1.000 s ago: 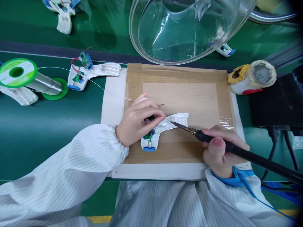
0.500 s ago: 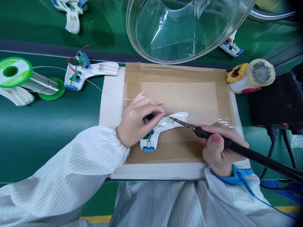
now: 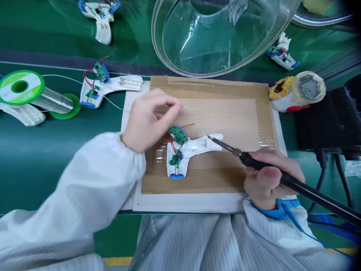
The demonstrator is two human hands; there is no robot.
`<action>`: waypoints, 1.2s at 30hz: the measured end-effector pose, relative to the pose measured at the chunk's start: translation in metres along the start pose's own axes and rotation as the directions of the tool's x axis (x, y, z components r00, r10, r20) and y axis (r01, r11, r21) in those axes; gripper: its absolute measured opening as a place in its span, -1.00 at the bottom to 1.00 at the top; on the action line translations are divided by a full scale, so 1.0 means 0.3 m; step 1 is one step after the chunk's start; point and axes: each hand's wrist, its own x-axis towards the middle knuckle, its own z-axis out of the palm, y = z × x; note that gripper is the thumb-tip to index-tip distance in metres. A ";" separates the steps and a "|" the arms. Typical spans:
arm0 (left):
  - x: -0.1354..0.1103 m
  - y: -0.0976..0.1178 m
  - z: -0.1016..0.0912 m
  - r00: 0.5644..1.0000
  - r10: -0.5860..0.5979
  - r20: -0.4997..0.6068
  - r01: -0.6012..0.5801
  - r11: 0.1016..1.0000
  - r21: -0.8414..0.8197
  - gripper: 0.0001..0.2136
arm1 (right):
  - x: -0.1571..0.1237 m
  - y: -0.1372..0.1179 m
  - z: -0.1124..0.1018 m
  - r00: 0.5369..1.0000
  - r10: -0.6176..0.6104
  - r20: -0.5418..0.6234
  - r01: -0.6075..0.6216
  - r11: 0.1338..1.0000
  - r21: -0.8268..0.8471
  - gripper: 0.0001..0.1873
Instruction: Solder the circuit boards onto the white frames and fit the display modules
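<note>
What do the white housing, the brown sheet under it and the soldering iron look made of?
White housing: probably moulded plastic, satin; smooth, with thin shaped edges.
Brown sheet: likely corrugated cardboard, matte; faint parallel ridges, shiny tape-like patches.
Soldering iron: apparently metal shaft, dull, with a brassy collar; black grip, plastic or rubber, can't tell.
</note>
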 end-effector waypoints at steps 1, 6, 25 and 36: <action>0.025 -0.008 -0.023 1.000 0.004 -0.005 -0.003 0.996 0.095 -0.88 | -0.001 0.000 0.000 0.999 0.013 -0.051 -0.012 1.000 0.025 -0.69; 0.065 0.070 -0.059 0.980 0.103 0.168 -0.165 0.892 0.421 -0.82 | 0.018 0.000 0.023 0.981 0.185 0.060 -0.181 0.982 -0.058 -0.72; 0.113 0.112 -0.088 0.798 -0.001 0.603 0.285 0.881 -0.377 -0.85 | 0.019 0.036 0.060 0.907 0.072 0.416 -0.012 0.989 -0.145 -0.54; -0.141 0.145 0.065 0.938 0.320 0.135 -0.339 0.927 0.158 -0.81 | 0.017 0.031 0.064 0.911 0.041 0.410 0.043 0.980 -0.193 -0.50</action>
